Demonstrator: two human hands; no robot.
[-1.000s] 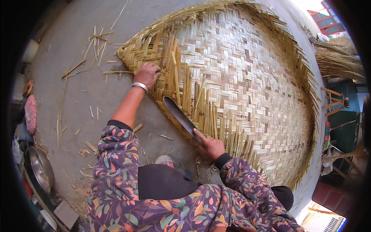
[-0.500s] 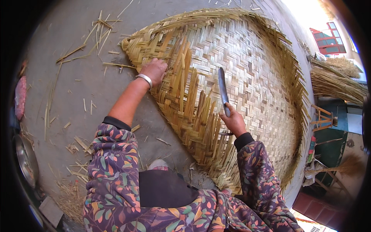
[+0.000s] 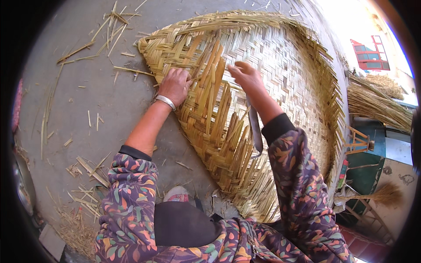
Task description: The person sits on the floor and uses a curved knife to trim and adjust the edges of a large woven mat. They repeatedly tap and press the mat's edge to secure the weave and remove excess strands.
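Presumably for steadiness, the woven mat point(image 3: 302, 96) (frame's two o'clock) is touched at its nine-o'clock edge by the left hand point(image 3: 175, 86); pinch hidden, cannot tell. Nothing is seen in the loosely spread right hand point(image 3: 251, 79); the blade point(image 3: 255, 129) is rested on the mat. Floor point(image 3: 118, 98) room is left at ten o'clock.

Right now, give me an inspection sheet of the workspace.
Surface: grey floor, scattered with cut strips.
Woven mat: loose strip ends stick up inside its left edge.
Curved blade: on the mat, beside the right forearm.
Clutter: offcuts and a straw pile, lower left.
Left grip: on the mat's left edge; fingertips partly hidden.
Right grip: loosely open, no tool, near the loose ends.
Cables: nothing seen.
Surroundings: bundled stalks, straw broom, right.
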